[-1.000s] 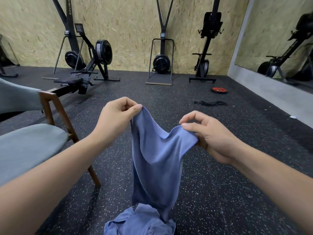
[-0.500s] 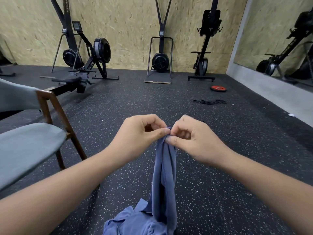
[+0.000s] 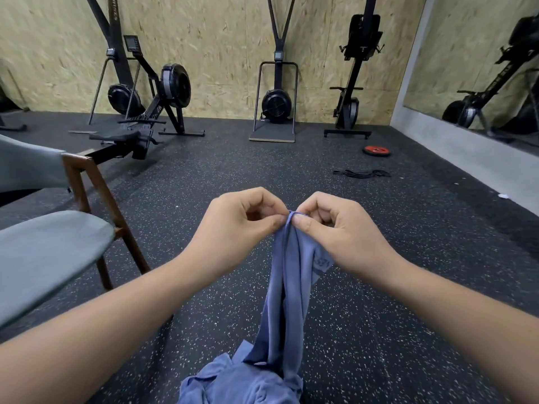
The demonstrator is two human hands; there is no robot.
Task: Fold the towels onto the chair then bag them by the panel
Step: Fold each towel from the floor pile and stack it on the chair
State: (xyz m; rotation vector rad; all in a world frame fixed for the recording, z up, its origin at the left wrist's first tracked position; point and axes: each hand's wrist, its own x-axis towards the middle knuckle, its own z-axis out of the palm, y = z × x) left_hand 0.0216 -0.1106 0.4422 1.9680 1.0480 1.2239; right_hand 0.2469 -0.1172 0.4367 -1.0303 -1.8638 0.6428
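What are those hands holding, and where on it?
Both the left hand and right hand pinch the blue towel at its top edge.

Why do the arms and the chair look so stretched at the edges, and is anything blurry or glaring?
Head view: the wide-angle lens stretches the chair and forearms near the edges; the left hand, right hand and blue towel at centre are sharp; the far rowing machine looks slightly soft; light is even, with no glare.
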